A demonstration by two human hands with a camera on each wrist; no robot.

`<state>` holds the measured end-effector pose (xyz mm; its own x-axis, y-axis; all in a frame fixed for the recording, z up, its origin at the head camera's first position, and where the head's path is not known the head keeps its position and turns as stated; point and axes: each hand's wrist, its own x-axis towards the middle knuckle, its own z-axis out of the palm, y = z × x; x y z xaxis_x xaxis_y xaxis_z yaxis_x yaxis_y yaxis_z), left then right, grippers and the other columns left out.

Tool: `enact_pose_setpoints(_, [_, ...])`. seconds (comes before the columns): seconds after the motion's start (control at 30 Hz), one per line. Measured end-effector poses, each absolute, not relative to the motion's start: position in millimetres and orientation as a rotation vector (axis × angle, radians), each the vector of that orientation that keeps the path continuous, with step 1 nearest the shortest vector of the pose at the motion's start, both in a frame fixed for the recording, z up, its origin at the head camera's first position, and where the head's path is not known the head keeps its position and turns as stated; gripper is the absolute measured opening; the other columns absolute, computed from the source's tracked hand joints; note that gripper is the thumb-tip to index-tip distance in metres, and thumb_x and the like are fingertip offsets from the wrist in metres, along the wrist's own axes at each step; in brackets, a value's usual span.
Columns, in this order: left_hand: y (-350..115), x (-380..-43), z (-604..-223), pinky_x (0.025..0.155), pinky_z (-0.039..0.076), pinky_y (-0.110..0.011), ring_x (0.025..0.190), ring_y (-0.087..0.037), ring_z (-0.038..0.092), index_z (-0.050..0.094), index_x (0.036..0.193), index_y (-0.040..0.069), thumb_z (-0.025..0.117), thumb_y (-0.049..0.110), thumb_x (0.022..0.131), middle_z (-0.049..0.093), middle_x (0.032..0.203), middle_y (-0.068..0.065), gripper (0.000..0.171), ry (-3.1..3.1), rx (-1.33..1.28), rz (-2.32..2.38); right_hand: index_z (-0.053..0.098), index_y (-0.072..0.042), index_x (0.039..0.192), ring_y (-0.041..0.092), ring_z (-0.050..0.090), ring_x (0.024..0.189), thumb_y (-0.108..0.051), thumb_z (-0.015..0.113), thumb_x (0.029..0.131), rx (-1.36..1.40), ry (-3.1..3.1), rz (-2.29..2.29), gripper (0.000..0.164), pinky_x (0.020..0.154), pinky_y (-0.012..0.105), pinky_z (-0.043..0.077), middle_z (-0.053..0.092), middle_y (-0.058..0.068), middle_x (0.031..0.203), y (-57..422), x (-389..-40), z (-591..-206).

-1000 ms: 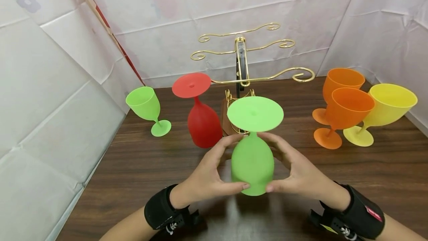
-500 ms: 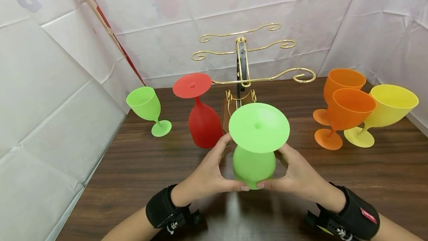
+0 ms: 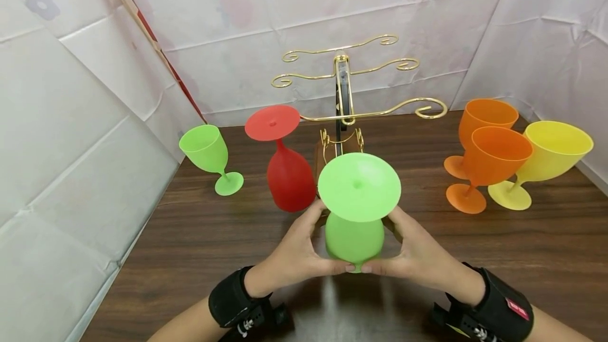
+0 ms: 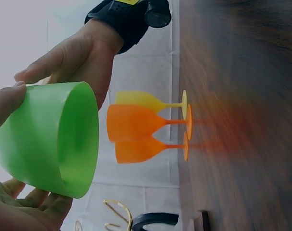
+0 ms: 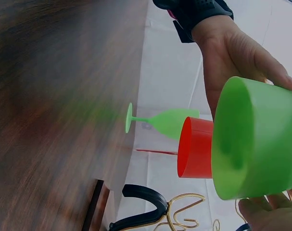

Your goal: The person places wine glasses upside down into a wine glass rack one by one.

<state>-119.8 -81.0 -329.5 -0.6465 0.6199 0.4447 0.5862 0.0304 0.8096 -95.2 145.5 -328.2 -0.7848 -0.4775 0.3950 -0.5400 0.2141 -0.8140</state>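
Note:
Both hands hold a light green goblet (image 3: 355, 239) upside down, its round foot uppermost. My left hand (image 3: 296, 249) grips the bowl from the left, and my right hand (image 3: 415, 247) from the right. The thumbs nearly meet at the near side of the rim; the fingers behind the bowl are mostly hidden in the head view. In the left wrist view the goblet's open mouth (image 4: 78, 139) faces the table from above it. Just beyond stands a gold wire rack (image 3: 343, 88) with curled arms. A red goblet (image 3: 291, 181) hangs upside down on its lowest left arm.
A second green goblet (image 3: 206, 149) stands upright at the left by the cloth wall. At the right, two orange goblets (image 3: 499, 154) and a yellow goblet (image 3: 556, 149) stand upright, close together. The rack's wooden base (image 3: 351, 145) rests on the dark wood table (image 3: 214, 241).
The held green goblet has tilted, its foot coming nearer to me and covering more of the bowl. Both thumbs have moved closer together at the rim. The rack and other goblets stay put.

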Motion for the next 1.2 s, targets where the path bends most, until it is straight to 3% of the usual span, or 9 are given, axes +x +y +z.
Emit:
enact_pose_setpoints(0.23, [-102,-119,-332,0.103,0.038,-0.043,0.127,-0.02,0.041,0.029,0.146,0.023,0.085,0.011,0.067,0.041,0.141,0.002,0.097,2.345,1.178,1.728,0.028,-0.017,0.146,0.009,0.034,0.134,-0.005,0.082,0.07,0.988,-2.385,1.631,0.094,0.107,0.02,0.032,0.036,0.005,0.146,155,-95,-327])
enact_pose_setpoints(0.43, [-130,-114,-337,0.099,0.044,-0.037,0.123,-0.018,0.047,0.029,0.146,0.028,0.083,0.012,0.07,0.045,0.138,0.004,0.095,2.394,0.946,1.762,0.027,-0.016,0.146,0.012,0.035,0.134,0.0,0.078,0.074,0.97,-2.379,1.669,0.09,0.108,0.018,0.03,0.037,0.009,0.145,161,-96,-328])
enact_pose_setpoints(1.0, [-198,-106,-336,0.088,0.044,-0.018,0.114,-0.013,0.051,0.039,0.138,0.011,0.078,-0.009,0.068,0.048,0.132,-0.004,0.083,2.664,0.627,1.863,0.029,-0.008,0.145,0.006,0.035,0.133,0.005,0.075,0.074,0.941,-2.366,1.64,0.085,0.106,0.015,0.03,0.038,0.015,0.144,173,-98,-334])
enact_pose_setpoints(1.2, [-212,-108,-337,0.088,0.043,-0.015,0.114,-0.01,0.051,0.037,0.141,0.012,0.077,-0.008,0.07,0.046,0.133,-0.002,0.084,2.727,0.58,1.828,0.029,-0.007,0.144,0.006,0.035,0.133,0.007,0.075,0.074,0.925,-2.359,1.649,0.085,0.106,0.015,0.031,0.038,0.004,0.145,176,-98,-335])
